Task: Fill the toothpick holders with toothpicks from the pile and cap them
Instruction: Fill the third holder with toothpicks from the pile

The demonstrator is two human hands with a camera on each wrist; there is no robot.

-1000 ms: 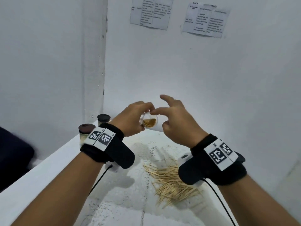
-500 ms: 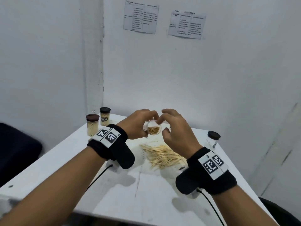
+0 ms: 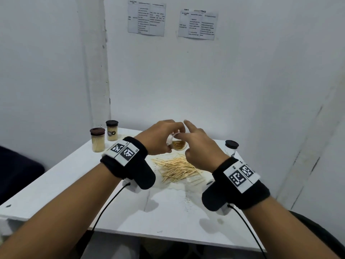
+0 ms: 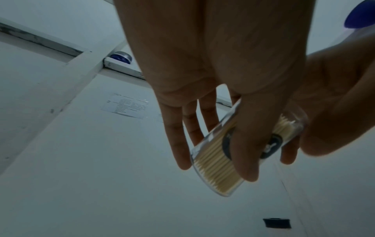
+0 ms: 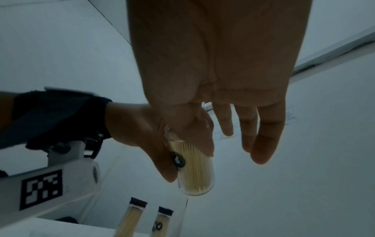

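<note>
Mid-frame, left hand grips the tilted, uncapped holder w/ right hand fingers spread at its mouth; more tilt could spill picks onto the pile.

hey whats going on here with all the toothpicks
A person is filling clear toothpick holders. The left hand grips an uncapped holder, tilted and already packed with toothpicks, above the loose pile on the white table. The right hand is at its open mouth, thumb on the rim, fingers extended. Two filled, capped holders stand at the far left; another capped one, apparently nearly empty, stands far right.
</note>
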